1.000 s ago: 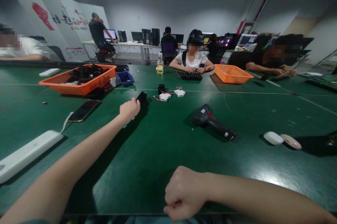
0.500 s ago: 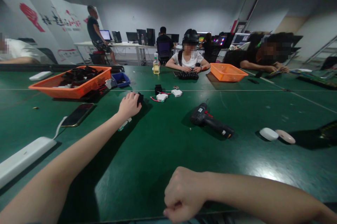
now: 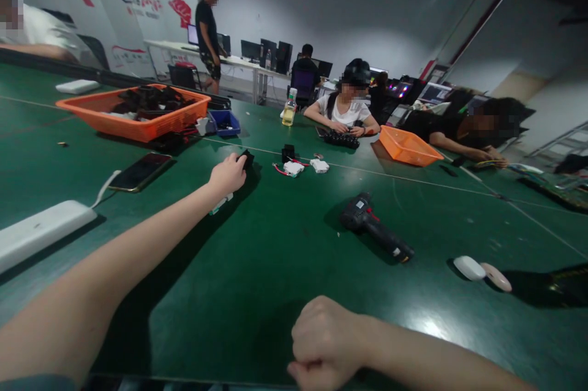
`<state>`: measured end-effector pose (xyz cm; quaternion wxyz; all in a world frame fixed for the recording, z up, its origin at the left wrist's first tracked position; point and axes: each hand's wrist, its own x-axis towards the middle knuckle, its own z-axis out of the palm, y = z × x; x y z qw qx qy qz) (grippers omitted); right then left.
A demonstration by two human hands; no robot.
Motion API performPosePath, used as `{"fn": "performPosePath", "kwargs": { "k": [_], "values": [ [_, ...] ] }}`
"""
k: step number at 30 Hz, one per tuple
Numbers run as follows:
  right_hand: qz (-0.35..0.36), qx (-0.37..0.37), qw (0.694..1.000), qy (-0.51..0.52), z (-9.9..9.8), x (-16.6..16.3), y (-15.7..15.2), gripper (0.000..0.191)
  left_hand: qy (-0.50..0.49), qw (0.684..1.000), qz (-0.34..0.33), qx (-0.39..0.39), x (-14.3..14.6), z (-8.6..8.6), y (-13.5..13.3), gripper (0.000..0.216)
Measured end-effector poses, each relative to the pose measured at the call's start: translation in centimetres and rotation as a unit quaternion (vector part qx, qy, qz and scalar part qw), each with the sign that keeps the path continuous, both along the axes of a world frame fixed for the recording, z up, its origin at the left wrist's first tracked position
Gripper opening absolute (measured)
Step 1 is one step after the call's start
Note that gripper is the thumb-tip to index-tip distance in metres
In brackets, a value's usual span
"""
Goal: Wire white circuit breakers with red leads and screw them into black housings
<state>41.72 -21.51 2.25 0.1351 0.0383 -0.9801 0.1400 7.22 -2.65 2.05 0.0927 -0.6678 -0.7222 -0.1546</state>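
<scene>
My left hand [image 3: 228,173] is stretched out over the green table, its fingers closed on a small black block-like part [image 3: 248,159]. Under its wrist lies a white and green piece [image 3: 222,203], partly hidden. Near the front edge, my right hand [image 3: 324,339] is curled into a fist; whatever its fingers may hold is hidden. Beyond the left hand stand another black block [image 3: 288,153] and two white pieces, one a white part with red wires [image 3: 293,168], the other a white part [image 3: 319,165]. A black cordless screwdriver [image 3: 374,227] lies right of centre.
At the left are an orange basket of black parts [image 3: 151,129], a blue bin [image 3: 225,123], a phone [image 3: 141,172] and a white power strip [image 3: 46,231]. An orange basket [image 3: 408,147], a bottle [image 3: 288,110] and a white case [image 3: 469,268] stand farther off. Co-workers sit across the table.
The view has tilted, shifting the table's things in the picture. My left hand stays on the black part, and my right fist rests near the front edge. A person in the background has moved.
</scene>
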Motion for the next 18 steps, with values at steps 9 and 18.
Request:
{"fn": "performPosePath", "kwargs": {
  "k": [9,18],
  "values": [
    [-0.486,0.209,0.846,0.059,3.4,4.8,9.0,0.030,-0.011,1.000,0.024,-0.012,-2.0,-0.2,-0.4,0.055],
    [-0.535,0.221,0.815,-0.029,0.4,5.4,14.4,0.022,-0.029,0.999,0.017,-0.038,-2.4,-0.6,0.0,0.066]
  ]
}}
